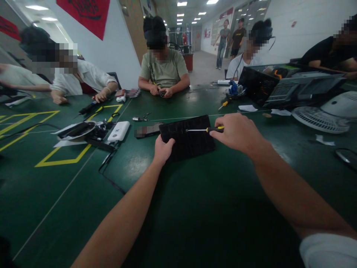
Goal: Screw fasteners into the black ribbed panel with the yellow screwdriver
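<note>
My left hand grips the near left corner of a flat black panel, thumb on top and fingers hidden beneath. The panel is tilted up off the green table. In my right hand is a screwdriver with a yellow and black handle and a thin metal shaft. Its shaft points left across the panel, and its tip is at a small round spot on the panel's face; whether a screw sits there is too dark to tell. Just behind the panel's left end lies a phone-like flat device.
A white power bank and a dark cabled assembly lie to the left. Small metal parts and another screwdriver are beyond the panel. A white fan and an opened computer case stand right. Several people sit around the table.
</note>
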`<state>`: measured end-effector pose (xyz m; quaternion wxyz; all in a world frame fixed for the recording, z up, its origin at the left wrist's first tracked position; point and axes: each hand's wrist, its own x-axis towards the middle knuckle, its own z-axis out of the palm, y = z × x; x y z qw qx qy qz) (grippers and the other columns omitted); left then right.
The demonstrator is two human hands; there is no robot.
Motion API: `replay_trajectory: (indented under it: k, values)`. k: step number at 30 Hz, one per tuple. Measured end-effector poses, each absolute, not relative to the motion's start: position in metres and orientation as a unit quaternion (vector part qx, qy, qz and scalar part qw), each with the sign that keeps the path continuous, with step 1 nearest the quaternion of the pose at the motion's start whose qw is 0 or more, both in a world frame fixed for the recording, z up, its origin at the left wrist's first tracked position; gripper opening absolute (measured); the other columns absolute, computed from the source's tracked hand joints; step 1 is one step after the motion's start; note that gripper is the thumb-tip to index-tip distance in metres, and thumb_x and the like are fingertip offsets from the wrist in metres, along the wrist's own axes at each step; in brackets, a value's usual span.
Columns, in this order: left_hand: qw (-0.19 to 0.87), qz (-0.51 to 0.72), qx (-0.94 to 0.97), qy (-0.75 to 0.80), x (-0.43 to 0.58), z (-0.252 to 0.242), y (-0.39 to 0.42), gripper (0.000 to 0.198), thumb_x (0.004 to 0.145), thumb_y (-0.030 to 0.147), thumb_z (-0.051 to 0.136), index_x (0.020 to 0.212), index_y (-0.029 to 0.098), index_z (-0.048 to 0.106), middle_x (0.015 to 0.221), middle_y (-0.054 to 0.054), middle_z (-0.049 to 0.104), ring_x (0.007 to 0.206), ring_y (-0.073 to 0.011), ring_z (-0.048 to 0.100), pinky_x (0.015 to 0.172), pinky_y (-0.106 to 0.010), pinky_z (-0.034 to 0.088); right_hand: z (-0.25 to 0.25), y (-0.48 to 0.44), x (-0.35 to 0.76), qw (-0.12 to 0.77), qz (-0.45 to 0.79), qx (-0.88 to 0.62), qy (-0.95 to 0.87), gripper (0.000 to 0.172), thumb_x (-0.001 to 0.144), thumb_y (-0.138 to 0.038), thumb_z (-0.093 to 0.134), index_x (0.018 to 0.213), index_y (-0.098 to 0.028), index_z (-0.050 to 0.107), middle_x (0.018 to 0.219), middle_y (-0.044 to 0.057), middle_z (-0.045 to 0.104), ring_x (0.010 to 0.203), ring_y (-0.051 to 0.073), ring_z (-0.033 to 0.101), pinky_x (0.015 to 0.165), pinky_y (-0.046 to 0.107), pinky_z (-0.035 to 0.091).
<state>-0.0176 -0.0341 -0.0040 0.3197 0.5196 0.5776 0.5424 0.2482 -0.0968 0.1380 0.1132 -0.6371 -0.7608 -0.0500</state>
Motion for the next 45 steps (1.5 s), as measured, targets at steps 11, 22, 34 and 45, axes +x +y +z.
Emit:
replay_trajectory:
  k: [11, 22, 34, 45]
  values:
    - [0.327, 0.545, 0.514, 0.576, -0.0173, -0.0033, -0.0337, 0.023, 0.068, 0.026, 0.073, 0.091, 0.02, 0.069, 0.088, -0.005, 0.074, 0.084, -0.0246, 0.07, 0.081, -0.039, 0.058, 0.1389, -0.0959, 0.2473, 0.058, -0.036, -0.662, -0.747, 0.045, 0.101, -0.054, 0.053, 0.1, -0.019, 0.082, 0.099, 0.017, 0.078, 0.091, 0.034, 0.07, 0.073, 0.043, 0.047]
    - [0.33, 0.544, 0.518, 0.572, -0.0174, -0.0051, -0.0335, 0.025, 0.069, 0.026, 0.073, 0.094, 0.019, 0.07, 0.091, -0.006, 0.075, 0.087, -0.0262, 0.071, 0.084, -0.041, 0.059, 0.1336, -0.093, 0.2521, 0.077, -0.018, -0.642, -0.763, 0.024, 0.095, -0.043, 0.06, 0.104, -0.023, 0.069, 0.092, 0.011, 0.075, 0.083, 0.03, 0.066, 0.067, 0.039, 0.039]
    - [0.324, 0.544, 0.517, 0.577, -0.0176, -0.0077, -0.032, 0.026, 0.068, 0.028, 0.072, 0.092, 0.019, 0.07, 0.087, -0.004, 0.073, 0.084, -0.0243, 0.069, 0.085, -0.04, 0.058, 0.1323, -0.0922, 0.255, 0.093, -0.023, -0.63, -0.77, 0.017, 0.092, -0.038, 0.063, 0.097, -0.024, 0.07, 0.093, 0.01, 0.075, 0.083, 0.027, 0.065, 0.067, 0.037, 0.037]
    - [0.328, 0.544, 0.521, 0.57, -0.0181, -0.0066, -0.0332, 0.024, 0.071, 0.025, 0.073, 0.094, 0.019, 0.07, 0.091, -0.006, 0.074, 0.087, -0.0257, 0.071, 0.085, -0.042, 0.059, 0.1344, -0.0935, 0.2551, 0.104, -0.011, -0.627, -0.772, 0.02, 0.093, -0.039, 0.064, 0.096, -0.024, 0.076, 0.091, 0.009, 0.076, 0.083, 0.027, 0.066, 0.066, 0.037, 0.039]
